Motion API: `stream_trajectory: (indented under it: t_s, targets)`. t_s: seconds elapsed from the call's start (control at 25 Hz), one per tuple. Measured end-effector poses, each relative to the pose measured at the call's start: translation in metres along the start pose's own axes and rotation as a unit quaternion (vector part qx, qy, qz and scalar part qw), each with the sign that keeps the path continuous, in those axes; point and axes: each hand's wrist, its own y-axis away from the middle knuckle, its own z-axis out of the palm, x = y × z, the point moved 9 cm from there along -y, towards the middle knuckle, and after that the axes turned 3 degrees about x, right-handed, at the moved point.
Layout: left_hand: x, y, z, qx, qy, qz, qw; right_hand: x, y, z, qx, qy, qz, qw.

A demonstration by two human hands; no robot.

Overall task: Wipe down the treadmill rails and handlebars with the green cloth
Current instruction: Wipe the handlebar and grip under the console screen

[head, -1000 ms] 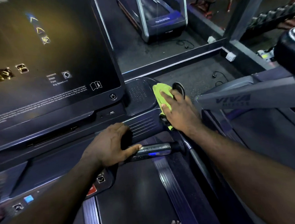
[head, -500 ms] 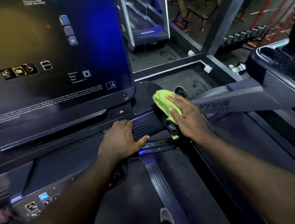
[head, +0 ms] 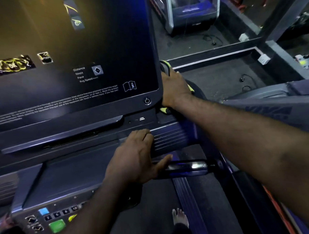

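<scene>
My right hand (head: 175, 87) presses the green cloth (head: 165, 65) flat against the right edge of the treadmill's big screen (head: 73, 58), just behind its lower right corner. Only small strips of the cloth show, above the fingers, at the wrist and below the palm. My left hand (head: 136, 156) rests on the ribbed front of the console, its thumb touching the short shiny handlebar grip (head: 189, 167). The grey right side rail (head: 266, 110) runs off to the right.
The console's button panel (head: 53, 220) with a green button lies at the lower left. My bare foot (head: 180, 217) stands on the dark belt (head: 154, 214). Beyond the frame are a second treadmill (head: 191, 11), floor cables (head: 246, 79) and a white socket box (head: 263, 59).
My right hand has slid the cloth up and left from the console's right corner to the screen's right edge. My left hand stays on the console front.
</scene>
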Motion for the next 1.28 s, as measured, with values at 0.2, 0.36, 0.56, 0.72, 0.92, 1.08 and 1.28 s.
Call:
stream_trajectory:
  t_s: [0.2,0.36,0.56,0.72,0.92,1.08,1.28]
  targets:
    - [0.006,0.006,-0.008,-0.005,0.026,-0.008,1.000,-0.005,0.062,0.004,0.082,-0.007,0.039,0.996]
    - [0.007,0.004,-0.015,0.003,0.031,-0.003,0.999,0.018,0.065,0.011,0.100,-0.004,0.028,0.995]
    - [0.007,0.003,-0.015,0.044,0.015,0.023,0.999,0.040,-0.030,0.009,0.029,-0.048,0.113,0.992]
    - [0.007,0.003,-0.016,0.035,0.021,0.019,0.999,-0.012,0.025,-0.004,0.125,-0.067,0.010,0.990]
    - [0.019,0.002,-0.018,0.009,-0.007,0.056,0.998,0.046,0.065,0.013,0.095,-0.023,-0.050,0.994]
    - [0.015,0.003,-0.014,0.011,-0.011,0.042,0.999,0.040,-0.015,0.011,0.053,-0.018,0.064,0.996]
    - [0.013,0.005,-0.023,0.031,0.026,0.031,0.999,-0.008,0.064,0.014,0.082,-0.055,-0.056,0.993]
